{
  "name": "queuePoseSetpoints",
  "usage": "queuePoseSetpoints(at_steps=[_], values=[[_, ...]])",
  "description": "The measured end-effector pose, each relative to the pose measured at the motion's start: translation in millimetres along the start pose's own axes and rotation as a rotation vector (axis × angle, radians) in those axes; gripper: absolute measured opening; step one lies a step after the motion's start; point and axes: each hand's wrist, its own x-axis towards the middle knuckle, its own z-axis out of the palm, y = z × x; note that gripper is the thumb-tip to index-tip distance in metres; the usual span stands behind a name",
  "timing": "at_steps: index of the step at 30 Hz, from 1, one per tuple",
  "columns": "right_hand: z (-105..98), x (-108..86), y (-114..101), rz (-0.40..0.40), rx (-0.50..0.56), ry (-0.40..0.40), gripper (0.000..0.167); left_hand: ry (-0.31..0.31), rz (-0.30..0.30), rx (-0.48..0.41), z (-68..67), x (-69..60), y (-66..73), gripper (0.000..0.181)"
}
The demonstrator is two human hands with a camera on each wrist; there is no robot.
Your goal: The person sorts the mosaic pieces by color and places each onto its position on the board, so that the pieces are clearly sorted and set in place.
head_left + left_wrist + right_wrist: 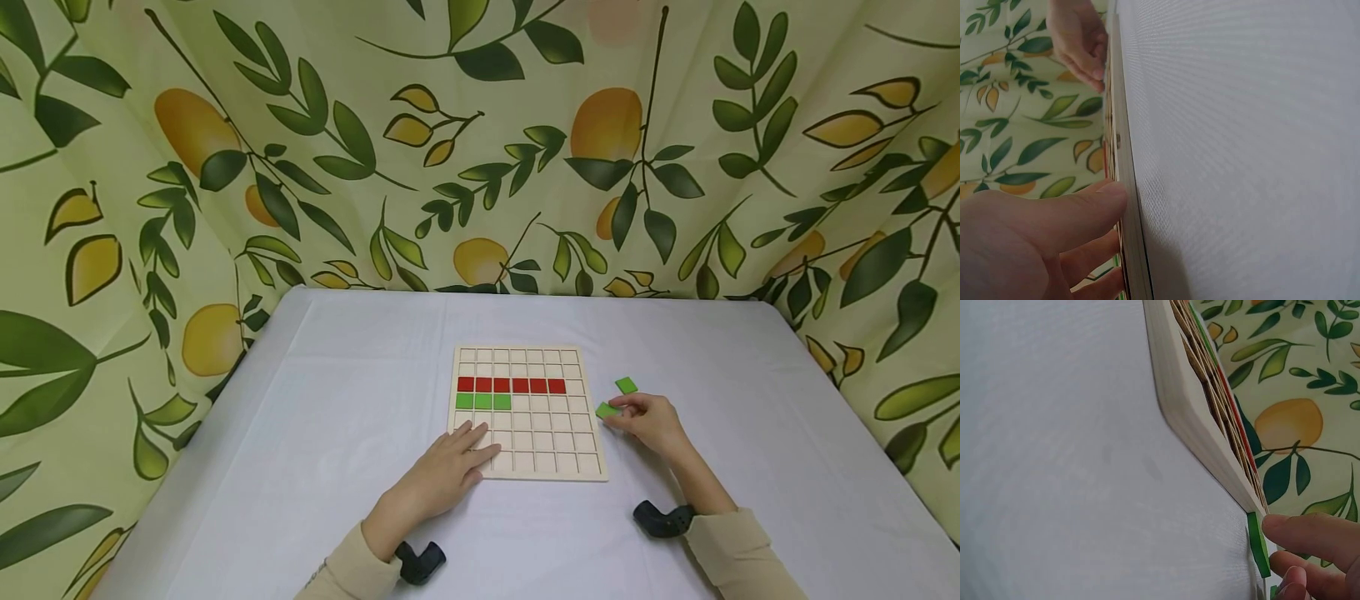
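A light wooden grid board lies on the table, with a row of red square tiles and three green square tiles in the row below. My left hand rests on the board's lower left corner, fingers spread over the grid; in the left wrist view its thumb lies against the board's edge. Just off the board's right side, my right hand pinches a loose green tile between thumb and fingers. Another green tile lies on the cloth just beyond that hand.
White cloth covers the table around the board. Behind and at both sides hangs a curtain printed with leaves and fruit. A black device is strapped at each wrist, one by the left sleeve and one by the right sleeve.
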Motion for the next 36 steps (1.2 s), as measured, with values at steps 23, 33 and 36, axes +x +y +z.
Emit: queuePoseSetpoints(at_steps=[23, 33, 36], values=[[0.8, -0.9, -0.9, 0.079, -0.037, 0.011, 0.035, 0.009, 0.007, 0.005, 0.6, -0.4, -0.5, 0.041], [0.2, -1.4, -2.6, 0.093, -0.033, 0.019, 0.035, 0.002, 0.004, -0.013, -1.4, -1.9, 1.4, 0.041], [0.1, -1.5, -2.9, 0.083, -0.033, 0.017, 0.035, 0.002, 0.0, -0.008, -1.7, -1.4, 1.2, 0.041]])
